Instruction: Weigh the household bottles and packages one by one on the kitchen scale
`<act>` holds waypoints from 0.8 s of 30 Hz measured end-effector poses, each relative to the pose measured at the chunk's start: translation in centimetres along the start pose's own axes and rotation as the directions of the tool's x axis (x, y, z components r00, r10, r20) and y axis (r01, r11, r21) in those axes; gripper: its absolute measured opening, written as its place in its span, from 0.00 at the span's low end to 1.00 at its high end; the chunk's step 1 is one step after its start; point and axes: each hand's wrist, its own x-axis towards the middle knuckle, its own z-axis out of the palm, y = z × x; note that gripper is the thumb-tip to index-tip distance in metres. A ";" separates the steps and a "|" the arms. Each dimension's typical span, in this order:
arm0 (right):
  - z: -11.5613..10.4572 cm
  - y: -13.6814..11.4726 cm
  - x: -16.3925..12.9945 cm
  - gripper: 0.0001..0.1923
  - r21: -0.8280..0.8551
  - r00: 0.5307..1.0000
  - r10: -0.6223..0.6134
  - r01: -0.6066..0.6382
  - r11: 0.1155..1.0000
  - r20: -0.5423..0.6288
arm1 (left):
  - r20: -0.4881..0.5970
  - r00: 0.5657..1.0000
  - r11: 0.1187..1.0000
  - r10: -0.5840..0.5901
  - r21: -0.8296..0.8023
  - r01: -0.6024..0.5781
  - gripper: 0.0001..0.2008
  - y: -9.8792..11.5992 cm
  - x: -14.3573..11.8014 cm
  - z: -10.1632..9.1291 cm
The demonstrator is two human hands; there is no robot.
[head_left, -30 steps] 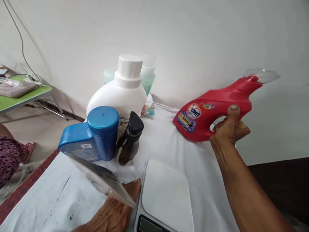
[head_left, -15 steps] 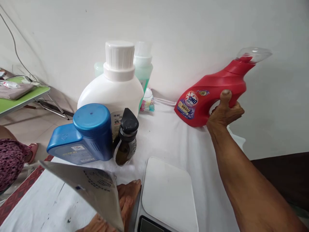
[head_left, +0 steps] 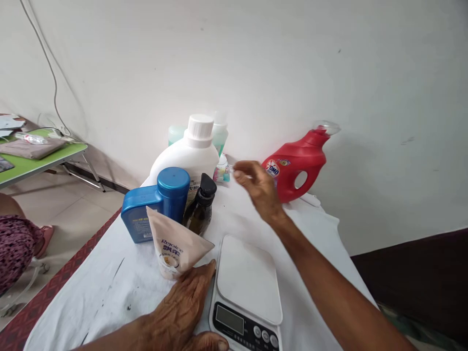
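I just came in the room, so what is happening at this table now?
A person's left hand lies flat along the left side of a scale, next to a Rejoice pouch. The right hand is raised with nothing visible in it, near a red bottle; whether they touch is hard to tell. Behind the pouch are a blue bottle, a dark pump bottle and a large white bottle.
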 end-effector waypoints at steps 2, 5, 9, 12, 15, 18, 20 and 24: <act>3.2 -1.9 -0.8 0.24 0.089 0.987 0.004 -0.018 0.996 0.159 | -0.011 0.998 0.998 0.062 0.024 -0.062 0.57 0.4 -0.2 -0.2; 6.6 -2.9 -0.8 0.28 0.261 0.967 0.019 -0.088 0.961 0.255 | -0.007 0.998 0.997 0.069 0.046 -0.069 0.58 0.6 -0.3 -0.5; 8.5 -2.7 0.0 0.26 0.419 0.933 0.006 -0.167 0.892 0.360 | -0.001 0.998 0.998 0.055 0.041 -0.055 0.57 0.7 -0.2 -0.6; 8.6 -2.4 0.7 0.29 0.431 0.914 -0.007 -0.185 0.883 0.407 | -0.006 0.998 0.998 0.055 0.023 -0.055 0.59 0.5 0.0 -0.4; 8.2 -2.2 1.3 0.32 0.392 0.877 -0.007 -0.207 0.896 0.481 | -0.007 0.997 0.997 0.072 0.016 -0.072 0.61 0.2 0.2 -0.3; 7.9 -2.2 1.6 0.33 0.362 0.865 0.009 -0.219 0.906 0.501 | -0.014 0.997 0.997 0.071 0.007 -0.071 0.61 0.4 0.4 -0.4; 7.9 -2.1 1.6 0.33 0.350 0.867 0.035 -0.237 0.906 0.498 | -0.021 0.998 0.999 0.051 0.004 -0.051 0.61 0.8 0.5 -0.7; 8.0 -2.5 1.2 0.33 0.374 0.863 0.062 -0.281 0.884 0.501 | -0.017 0.999 0.999 0.029 0.020 -0.029 0.59 1.6 0.5 -1.1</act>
